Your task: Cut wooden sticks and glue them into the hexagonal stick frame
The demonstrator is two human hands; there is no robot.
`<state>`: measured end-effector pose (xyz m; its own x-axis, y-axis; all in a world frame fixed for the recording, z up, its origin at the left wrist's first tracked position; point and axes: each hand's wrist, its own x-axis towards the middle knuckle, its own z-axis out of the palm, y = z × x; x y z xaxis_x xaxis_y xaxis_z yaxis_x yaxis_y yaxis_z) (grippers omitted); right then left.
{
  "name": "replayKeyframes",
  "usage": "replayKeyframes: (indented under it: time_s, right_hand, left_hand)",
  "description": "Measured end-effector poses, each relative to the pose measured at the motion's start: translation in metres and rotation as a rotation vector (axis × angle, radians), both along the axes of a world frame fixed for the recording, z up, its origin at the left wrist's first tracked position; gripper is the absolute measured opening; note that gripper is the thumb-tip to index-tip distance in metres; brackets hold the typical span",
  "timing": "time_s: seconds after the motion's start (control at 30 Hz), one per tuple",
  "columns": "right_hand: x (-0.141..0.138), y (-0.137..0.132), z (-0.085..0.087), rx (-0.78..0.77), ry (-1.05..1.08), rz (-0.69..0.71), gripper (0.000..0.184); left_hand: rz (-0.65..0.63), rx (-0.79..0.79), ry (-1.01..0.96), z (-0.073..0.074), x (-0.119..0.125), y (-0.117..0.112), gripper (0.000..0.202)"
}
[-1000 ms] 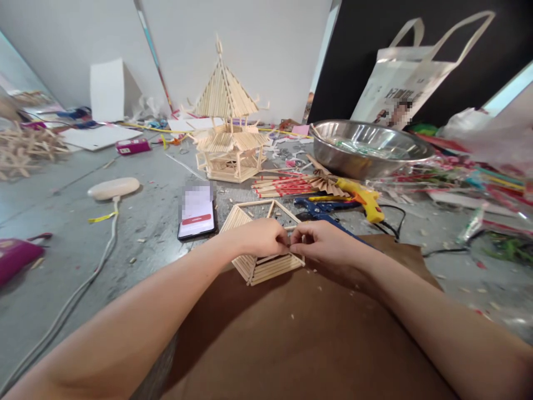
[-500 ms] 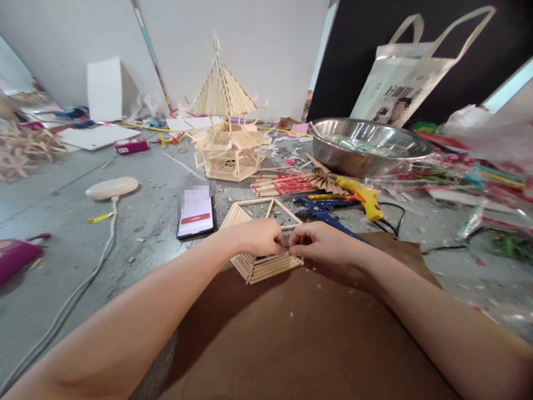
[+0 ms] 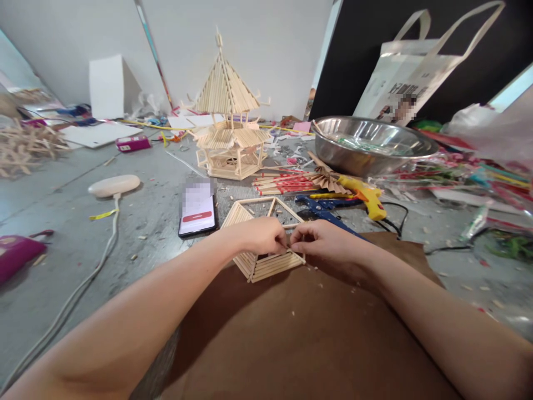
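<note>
A hexagonal frame of pale wooden sticks (image 3: pixel 277 268) lies in front of me, part on a brown sheet (image 3: pixel 300 333). Rows of sticks fill its left and near panels; the far and right ones are bare outlines. My left hand (image 3: pixel 270 236) reaches over its middle, thumb and fingers closed in a pinch. Close beside it, my right hand (image 3: pixel 318 239) is pinched at the near right corner, its fingertips almost meeting the left ones. Whatever lies between the fingers is too small and hidden to make out.
Behind stands a tiered stick pavilion (image 3: pixel 228 141). Around are a phone (image 3: pixel 197 214), red-marked sticks (image 3: pixel 283 182), blue-handled cutters (image 3: pixel 322 211), a yellow glue gun (image 3: pixel 366 197), a steel basin (image 3: pixel 366 147), a white corded device (image 3: pixel 114 186) and wood scraps.
The whole view has shifted slightly. Both hands stay pinched close together at the stick frame, the fingertips moving only a little.
</note>
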<state>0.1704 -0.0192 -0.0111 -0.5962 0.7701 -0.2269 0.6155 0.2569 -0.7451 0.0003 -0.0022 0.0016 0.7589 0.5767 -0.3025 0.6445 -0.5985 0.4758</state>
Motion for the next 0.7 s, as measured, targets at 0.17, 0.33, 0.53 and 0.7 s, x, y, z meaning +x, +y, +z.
replayKeyframes:
  time_s: [0.17,0.33,0.53,0.7]
  right_hand:
    - [-0.0003,0.0011,0.0000,0.025,-0.013,0.014,0.015]
    - [-0.0004,-0.0003,-0.0010,-0.004,-0.015,-0.009,0.015]
    - [-0.0008,-0.0011,-0.0020,0.061,-0.049,-0.003,0.013]
    - [0.0003,0.0007,-0.0037,0.089,-0.048,0.026,0.014]
  left_hand:
    - [0.000,0.003,-0.021,-0.0003,-0.0011,-0.0001,0.022]
    - [-0.005,0.011,-0.028,0.0011,-0.0007,-0.0009,0.020]
    - [-0.005,0.034,-0.026,0.0017,0.0008,-0.0020,0.022]
    - [0.002,0.043,-0.026,0.0001,0.0014,-0.0022,0.023]
